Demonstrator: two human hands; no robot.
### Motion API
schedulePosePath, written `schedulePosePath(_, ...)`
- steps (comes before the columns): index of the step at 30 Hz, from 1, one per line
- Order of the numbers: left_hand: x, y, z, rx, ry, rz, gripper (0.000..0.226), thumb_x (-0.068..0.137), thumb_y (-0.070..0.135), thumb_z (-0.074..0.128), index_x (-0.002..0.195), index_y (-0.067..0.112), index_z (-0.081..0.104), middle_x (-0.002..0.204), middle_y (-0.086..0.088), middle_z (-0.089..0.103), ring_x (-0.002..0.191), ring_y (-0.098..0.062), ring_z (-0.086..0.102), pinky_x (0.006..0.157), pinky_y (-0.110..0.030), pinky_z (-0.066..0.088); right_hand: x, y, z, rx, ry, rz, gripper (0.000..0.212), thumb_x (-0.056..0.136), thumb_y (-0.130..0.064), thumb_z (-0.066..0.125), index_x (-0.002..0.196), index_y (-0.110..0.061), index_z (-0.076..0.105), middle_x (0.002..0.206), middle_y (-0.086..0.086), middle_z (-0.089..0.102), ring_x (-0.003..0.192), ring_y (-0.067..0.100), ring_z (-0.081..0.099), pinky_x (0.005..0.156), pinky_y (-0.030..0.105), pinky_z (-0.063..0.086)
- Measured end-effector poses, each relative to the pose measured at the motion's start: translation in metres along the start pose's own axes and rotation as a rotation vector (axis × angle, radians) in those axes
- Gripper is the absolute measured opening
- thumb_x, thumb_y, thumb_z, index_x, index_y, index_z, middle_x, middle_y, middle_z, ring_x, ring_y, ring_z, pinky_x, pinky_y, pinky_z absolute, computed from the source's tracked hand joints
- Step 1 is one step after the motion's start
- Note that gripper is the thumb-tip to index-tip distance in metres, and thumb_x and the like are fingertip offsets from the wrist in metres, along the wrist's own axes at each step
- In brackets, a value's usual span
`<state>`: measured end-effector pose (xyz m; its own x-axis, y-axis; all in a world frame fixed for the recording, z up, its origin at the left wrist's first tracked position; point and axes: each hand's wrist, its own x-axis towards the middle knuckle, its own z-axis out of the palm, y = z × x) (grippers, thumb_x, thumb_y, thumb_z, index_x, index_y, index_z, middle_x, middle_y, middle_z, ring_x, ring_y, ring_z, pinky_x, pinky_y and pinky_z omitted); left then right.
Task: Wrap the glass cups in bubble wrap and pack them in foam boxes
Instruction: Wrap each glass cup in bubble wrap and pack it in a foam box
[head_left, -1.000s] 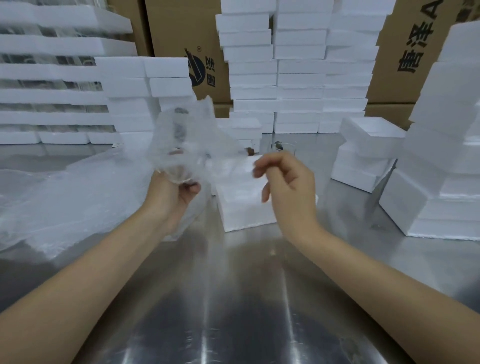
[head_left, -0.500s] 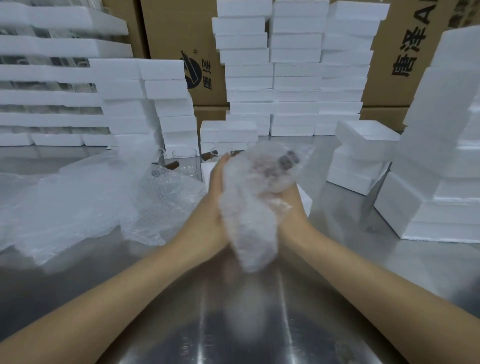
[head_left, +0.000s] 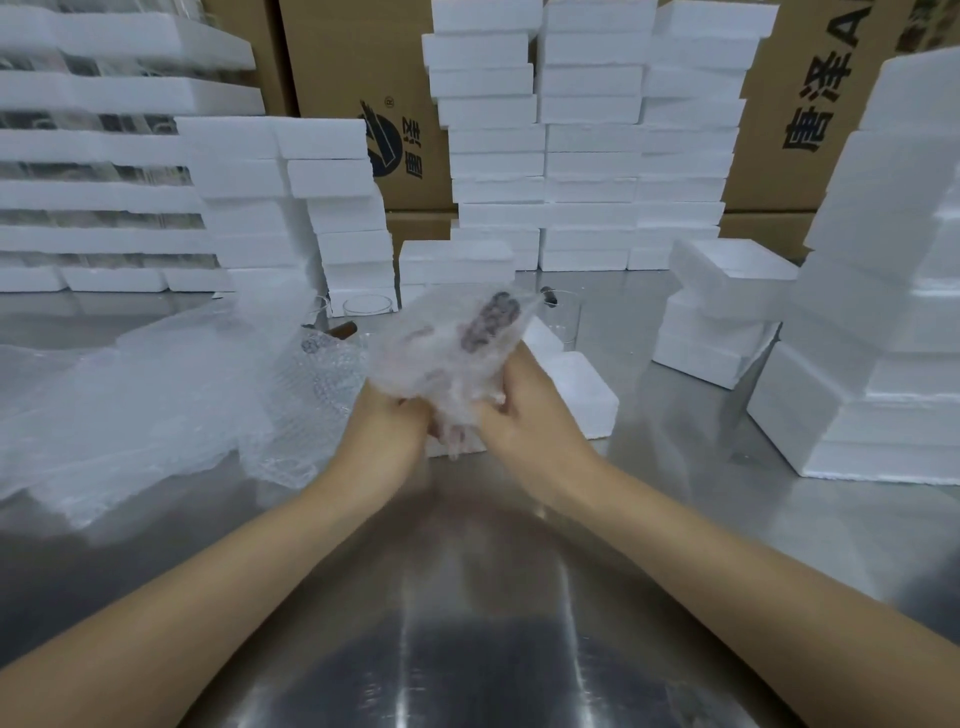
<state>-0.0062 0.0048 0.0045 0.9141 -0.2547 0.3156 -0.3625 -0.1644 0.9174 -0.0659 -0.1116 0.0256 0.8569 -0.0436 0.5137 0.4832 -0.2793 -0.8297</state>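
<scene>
Both hands were closed on one bundle: the left hand (head_left: 387, 421) gripped the lower, gathered end of the bubble wrap (head_left: 457, 436), and the right hand (head_left: 524, 410) clasped its side, fingers curled round it. The glass cup (head_left: 467, 338) sat inside that wrap, above the steel table (head_left: 675, 519) and just in front of a foam box (head_left: 582, 395). A dark patch showed through the film near the top, possibly a handle or label, though blur made that hard to settle.

The step appeared to be closing off the wrap. To do it well, the loose tail at the bottom wanted twisting or folding flat against the cup's base, so no glass was left bare. The bundle also needed to be compact enough for the box cavity (a fat wad of spare film would likely stop the lid seating). Pressure was best taken by the palms, not fingertips squeezing the rim. More sheets (head_left: 171, 395) lay to the left, with an unwrapped glass (head_left: 368, 304) standing behind them.
</scene>
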Motion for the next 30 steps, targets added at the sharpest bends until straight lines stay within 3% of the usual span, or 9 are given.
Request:
schedulePosePath(3, -0.001, 0.008, 0.002, -0.108, 0.079, 0.229, 0.020, 0.077, 0.019, 0.057, 0.092, 0.009, 0.051, 0.081, 0.007, 0.057, 0.070, 0.010, 0.059, 0.060, -0.004, 0.044, -0.004, 0.004, 0.008, -0.009, -0.099, -0.027, 0.053, 0.080, -0.025, 0.062, 0.129, -0.017, 0.045, 0.128, 0.005, 0.051, 0.120, 0.008, 0.051, 0.099, 0.025, 0.046)
schedulePosePath(6, -0.005, 0.007, 0.006, -0.032, 0.074, 0.327, 0.040, 0.077, 0.018, 0.050, 0.116, 0.013, 0.042, 0.086, 0.026, 0.062, 0.074, 0.005, 0.064, 0.055, -0.011, 0.048, -0.001, 0.002, 0.002, 0.020, -0.005, -0.064, 0.011, 0.086, -0.015, 0.060, 0.092, -0.008, 0.064, 0.083, 0.000, 0.070, 0.081, 0.003, 0.063, 0.073, 0.013, 0.049)
schedulePosePath(12, -0.022, 0.008, 0.013, 0.191, -0.135, 0.420, 0.059, 0.079, 0.067, 0.049, 0.128, 0.050, 0.019, 0.094, 0.017, 0.063, 0.079, -0.003, 0.064, 0.065, -0.017, 0.050, 0.014, 0.019, -0.023, 0.002, 0.303, 0.080, 0.033, 0.086, 0.003, 0.058, 0.065, -0.022, 0.054, 0.055, -0.020, 0.061, 0.057, -0.005, 0.056, 0.059, 0.018, 0.049)
schedulePosePath(19, -0.009, 0.015, -0.006, 0.532, -0.025, 0.525, 0.089, 0.081, 0.081, 0.015, 0.138, 0.016, 0.033, 0.062, -0.005, 0.063, 0.057, -0.018, 0.062, 0.058, -0.039, 0.051, 0.008, 0.022, -0.012, -0.007, 0.236, 0.074, 0.035, 0.085, 0.002, 0.056, 0.064, -0.026, 0.057, 0.052, -0.016, 0.061, 0.051, -0.006, 0.055, 0.049, 0.010, 0.042)
schedulePosePath(22, 0.003, 0.016, -0.016, 0.610, 0.028, 0.457, 0.078, 0.087, 0.072, 0.011, 0.124, 0.018, 0.053, 0.068, -0.005, 0.063, 0.058, -0.019, 0.061, 0.059, -0.036, 0.049, -0.001, 0.015, -0.005, -0.090, 0.106, -0.026, 0.034, 0.088, -0.006, 0.055, 0.073, -0.037, 0.054, 0.064, -0.034, 0.060, 0.066, -0.018, 0.055, 0.059, 0.001, 0.039)
schedulePosePath(24, 0.008, 0.016, -0.023, 0.681, 0.123, 0.497, 0.063, 0.092, 0.066, 0.009, 0.082, 0.027, 0.057, 0.060, 0.003, 0.052, 0.054, -0.013, 0.051, 0.051, -0.029, 0.038, -0.003, 0.016, -0.001, -0.032, -0.023, -0.051, 0.027, 0.089, -0.015, 0.056, 0.103, -0.038, 0.049, 0.104, -0.027, 0.063, 0.100, -0.012, 0.057, 0.082, 0.009, 0.046)
schedulePosePath(25, 0.008, 0.017, -0.025, 0.683, 0.154, 0.487, 0.061, 0.092, 0.065, 0.009, 0.078, 0.026, 0.054, 0.066, 0.003, 0.054, 0.059, -0.014, 0.053, 0.054, -0.029, 0.038, -0.002, 0.016, -0.001, 0.001, -0.067, -0.032, 0.034, 0.090, -0.020, 0.057, 0.113, -0.040, 0.045, 0.119, -0.017, 0.060, 0.111, -0.002, 0.057, 0.089, 0.019, 0.049)
schedulePosePath(27, 0.009, 0.014, -0.026, 0.584, 0.124, 0.425, 0.067, 0.094, 0.065, 0.014, 0.121, 0.021, 0.056, 0.121, 0.001, 0.058, 0.106, -0.011, 0.057, 0.085, -0.030, 0.046, -0.001, 0.018, 0.000, -0.039, -0.048, -0.017, 0.037, 0.090, -0.023, 0.062, 0.113, -0.045, 0.044, 0.118, -0.012, 0.061, 0.108, 0.004, 0.060, 0.085, 0.021, 0.052)
schedulePosePath(30, 0.001, 0.013, -0.014, 0.397, -0.097, 0.492, 0.063, 0.093, 0.062, 0.020, 0.149, 0.039, 0.005, 0.159, 0.013, 0.012, 0.140, 0.009, 0.011, 0.113, -0.016, 0.018, 0.001, 0.019, -0.002, -0.065, 0.140, 0.001, 0.027, 0.088, -0.008, 0.061, 0.091, -0.035, 0.061, 0.081, -0.021, 0.068, 0.077, -0.004, 0.064, 0.066, 0.014, 0.048)
